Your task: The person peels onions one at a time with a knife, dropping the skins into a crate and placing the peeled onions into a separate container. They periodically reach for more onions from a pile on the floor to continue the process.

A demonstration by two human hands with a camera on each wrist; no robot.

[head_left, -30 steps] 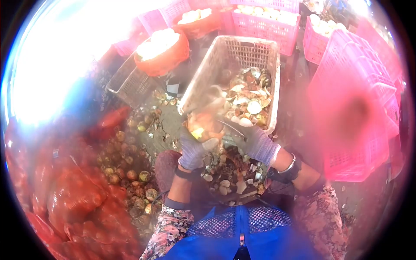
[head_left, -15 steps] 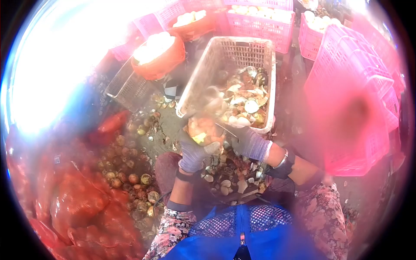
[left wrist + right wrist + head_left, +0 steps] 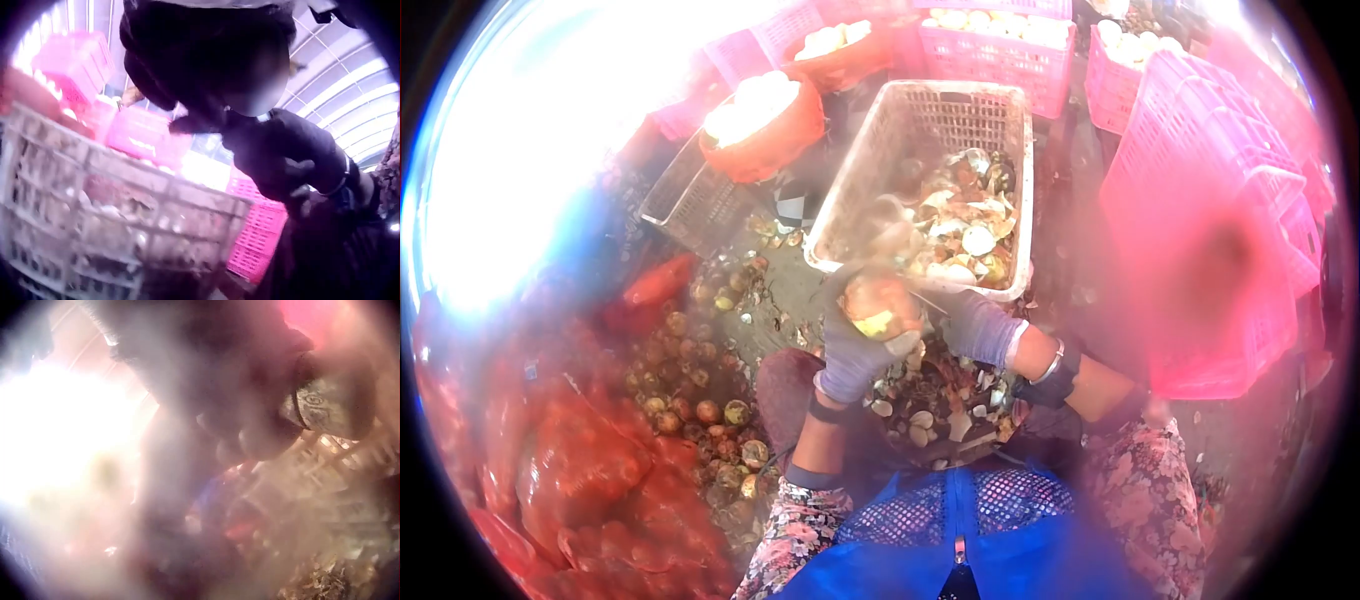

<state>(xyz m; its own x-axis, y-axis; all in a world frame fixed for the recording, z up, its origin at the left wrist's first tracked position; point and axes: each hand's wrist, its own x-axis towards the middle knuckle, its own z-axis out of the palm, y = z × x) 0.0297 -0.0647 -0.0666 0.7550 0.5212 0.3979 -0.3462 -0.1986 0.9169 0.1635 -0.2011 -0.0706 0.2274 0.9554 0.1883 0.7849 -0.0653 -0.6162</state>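
Observation:
A round orange-brown onion (image 3: 882, 300) with a yellow bared patch is gripped in my gloved left hand (image 3: 847, 352), just over the near rim of a white crate (image 3: 824, 215). My gloved right hand (image 3: 982, 326) holds a knife (image 3: 927, 301), its thin blade reaching toward the onion's right side. In the right wrist view the knife blade (image 3: 326, 407) shows stamped marks beside blurred fingers. The left wrist view has both hands dark against the light, close together. Peeled skins and pale pieces (image 3: 970, 225) lie inside the crate.
Loose onions (image 3: 700, 400) cover the ground at left beside red net sacks (image 3: 580, 460). Pink crates (image 3: 1200, 250) stand stacked at right. Orange basins (image 3: 765, 150) and a pink crate (image 3: 1000, 65) of pale onions stand behind. Scraps (image 3: 930, 415) lie below my hands.
The onion has turned in my left hand, its yellow patch shifting toward the right. Less of the knife blade shows than a second ago. The head view has shifted slightly.

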